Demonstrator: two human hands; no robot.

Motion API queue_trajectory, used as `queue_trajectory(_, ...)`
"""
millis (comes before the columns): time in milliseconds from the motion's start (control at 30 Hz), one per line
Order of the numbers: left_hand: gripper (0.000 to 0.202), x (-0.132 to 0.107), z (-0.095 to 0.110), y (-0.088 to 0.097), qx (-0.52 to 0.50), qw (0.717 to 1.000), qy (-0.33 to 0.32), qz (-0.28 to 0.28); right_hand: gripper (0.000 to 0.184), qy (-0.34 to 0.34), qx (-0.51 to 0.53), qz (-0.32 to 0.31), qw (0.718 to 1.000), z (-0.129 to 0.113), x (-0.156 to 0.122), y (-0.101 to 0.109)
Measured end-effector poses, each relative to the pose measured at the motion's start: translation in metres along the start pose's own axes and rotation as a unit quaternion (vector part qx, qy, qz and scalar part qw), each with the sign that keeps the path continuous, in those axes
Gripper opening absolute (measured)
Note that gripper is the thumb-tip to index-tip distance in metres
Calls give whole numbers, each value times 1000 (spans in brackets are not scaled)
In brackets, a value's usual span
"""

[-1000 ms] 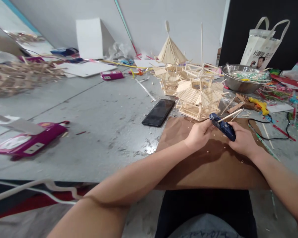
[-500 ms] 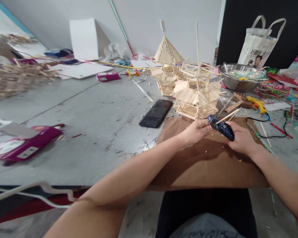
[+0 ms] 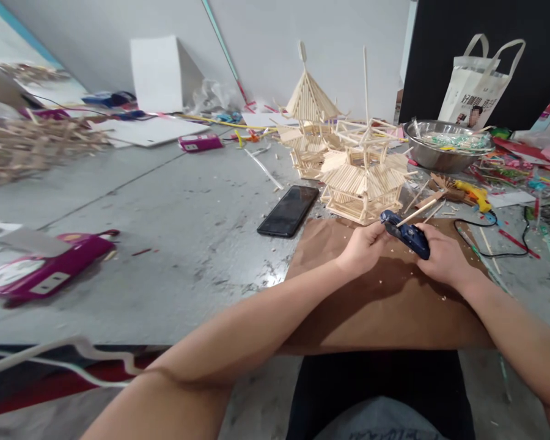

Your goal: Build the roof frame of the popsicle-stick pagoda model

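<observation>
In the head view, my right hand (image 3: 442,253) is wrapped round a dark blue hand cutter (image 3: 407,235) held over brown paper (image 3: 380,305). A thin wooden stick (image 3: 419,211) crosses the cutter's jaws and points up to the right. My left hand (image 3: 364,244) is closed in a pinch at the jaw end, where the stick's near end seems to sit; its fingertips are partly hidden. Just beyond my hands stands a pagoda-like model of wooden sticks (image 3: 364,177), with a tall thin stick rising from it. A second model with a pointed roof (image 3: 309,101) stands behind.
A black phone (image 3: 288,211) lies left of the paper. At right are a yellow glue gun (image 3: 474,192) with a black cord, a metal bowl (image 3: 440,160) and a white bag (image 3: 474,91). Purple power strips (image 3: 77,263) and a stick pile (image 3: 36,146) lie left.
The stick's outer end has swung slightly up and away from another thin stick beside it. Both hands and the cutter have stayed nearly in place; the view has shifted slightly.
</observation>
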State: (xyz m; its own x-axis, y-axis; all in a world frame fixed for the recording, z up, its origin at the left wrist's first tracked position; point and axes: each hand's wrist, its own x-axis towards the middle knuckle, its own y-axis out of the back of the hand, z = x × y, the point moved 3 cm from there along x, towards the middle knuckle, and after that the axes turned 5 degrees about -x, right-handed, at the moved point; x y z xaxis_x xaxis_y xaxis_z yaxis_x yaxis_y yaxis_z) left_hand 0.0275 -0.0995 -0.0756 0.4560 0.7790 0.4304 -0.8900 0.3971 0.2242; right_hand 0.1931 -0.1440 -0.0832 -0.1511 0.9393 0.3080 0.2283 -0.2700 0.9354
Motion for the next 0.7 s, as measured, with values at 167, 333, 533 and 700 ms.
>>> queue_trajectory(167, 43, 2, 1, -1, -139, 985, 68, -72, 55, 21, 15, -8, 1000, 2, 0, 1)
queue_trajectory(333, 47, 2, -8, -3, -249, 945, 158, -145, 58, 29, 15, -20, 999, 2, -1, 2)
queue_trajectory(533, 42, 3, -5, -1, -226, 953, 126, -155, 55, 6, 4, -39, 999, -1, -3, 4)
queue_trajectory(700, 17, 0, 2, 1, 31, 999, -10, -12, 53, -10, 4, -22, 1000, -1, -2, 2)
